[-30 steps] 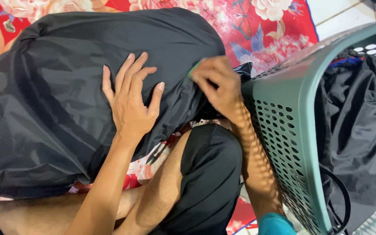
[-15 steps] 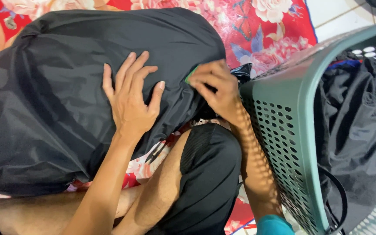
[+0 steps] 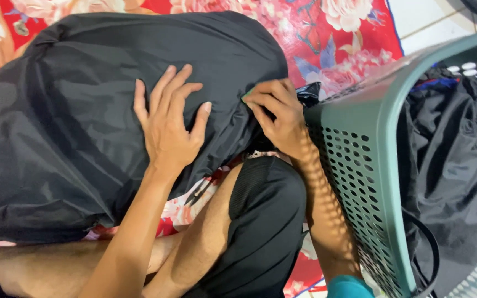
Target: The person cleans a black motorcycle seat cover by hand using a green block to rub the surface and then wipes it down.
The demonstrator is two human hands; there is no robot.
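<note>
Pressing flat with spread fingers, the left hand pins the black garment on the red floral mat, its grip open, palm down, holding nothing. Over at the cloth's right edge, the right hand has its grip closed, pinching the fabric by a small green tag, touching the rim of the green laundry basket.

Risk from here, as I read it: this cloth looks thin and slick, so a pull from the pinch could slide it out from under the flat palm and undo the smoothing. The edge also sits right against the perforated basket wall, where it might catch.

The garment itself is large, dark, faintly shiny, with soft creases, spread across the mat above the person's bent knee. More dark clothes lie inside the basket.
</note>
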